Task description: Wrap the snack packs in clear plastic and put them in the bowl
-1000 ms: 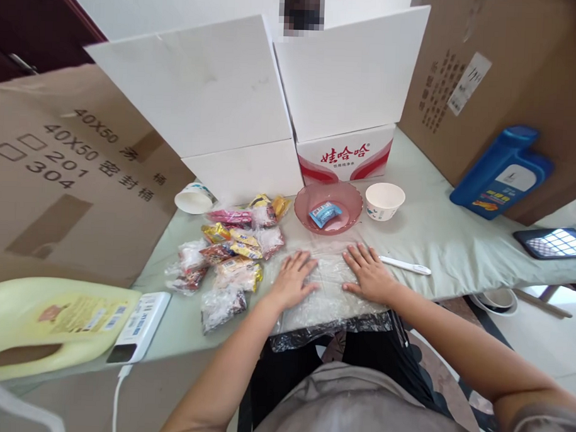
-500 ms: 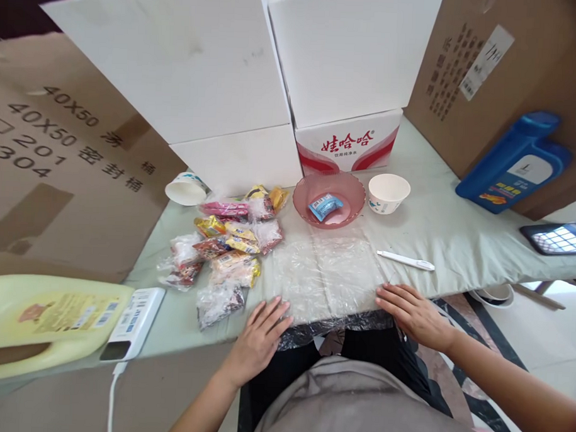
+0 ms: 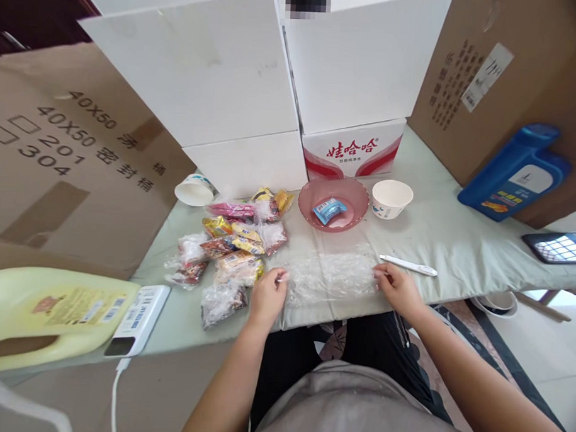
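Head view: left hand (image 3: 267,296) and right hand (image 3: 397,287) each pinch one end of the folded clear plastic sheet (image 3: 332,277) lying between them on the table (image 3: 457,244).

pink bowl (image 3: 317,193); paper bowl (image 3: 392,199); pen (image 3: 408,265); snack packets (image 3: 230,252); blue jug (image 3: 515,173); yellow jug (image 3: 48,315)

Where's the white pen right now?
The pen lies on the cloth right of center in the head view, just beyond the right hand, in front of the white bowl.
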A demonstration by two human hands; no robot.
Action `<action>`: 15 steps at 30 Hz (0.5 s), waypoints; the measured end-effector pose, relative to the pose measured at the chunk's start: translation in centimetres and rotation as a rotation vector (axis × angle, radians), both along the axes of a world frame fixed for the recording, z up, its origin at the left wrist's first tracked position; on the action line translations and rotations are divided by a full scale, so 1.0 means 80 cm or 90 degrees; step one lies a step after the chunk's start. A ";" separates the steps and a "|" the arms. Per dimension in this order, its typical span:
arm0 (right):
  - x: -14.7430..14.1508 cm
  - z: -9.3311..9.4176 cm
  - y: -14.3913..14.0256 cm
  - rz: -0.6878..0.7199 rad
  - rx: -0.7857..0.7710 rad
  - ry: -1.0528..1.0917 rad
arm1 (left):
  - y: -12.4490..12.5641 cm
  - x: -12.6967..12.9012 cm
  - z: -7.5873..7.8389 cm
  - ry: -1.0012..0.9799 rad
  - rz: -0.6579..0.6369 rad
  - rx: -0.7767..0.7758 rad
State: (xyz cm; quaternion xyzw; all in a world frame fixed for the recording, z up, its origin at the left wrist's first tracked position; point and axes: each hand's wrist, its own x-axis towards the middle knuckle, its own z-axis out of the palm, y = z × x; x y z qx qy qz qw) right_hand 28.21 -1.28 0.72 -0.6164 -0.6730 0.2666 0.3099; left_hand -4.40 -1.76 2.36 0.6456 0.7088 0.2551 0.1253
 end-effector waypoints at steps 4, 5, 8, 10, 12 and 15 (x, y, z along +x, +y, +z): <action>-0.020 -0.001 0.031 -0.055 0.034 -0.187 | 0.028 0.010 -0.018 0.140 0.057 0.028; -0.023 -0.001 0.035 -0.054 0.037 -0.234 | 0.030 0.010 -0.022 0.164 0.052 0.037; -0.025 -0.004 0.039 -0.048 0.053 -0.326 | 0.030 0.009 -0.026 0.208 0.034 0.117; -0.024 -0.002 0.036 -0.052 0.097 -0.343 | 0.024 0.012 -0.019 0.222 0.045 0.212; -0.025 0.004 0.031 -0.065 0.187 -0.333 | 0.018 0.021 -0.007 0.221 0.028 0.295; -0.038 0.014 0.028 -0.019 0.324 -0.302 | 0.015 0.044 0.004 0.201 -0.140 0.285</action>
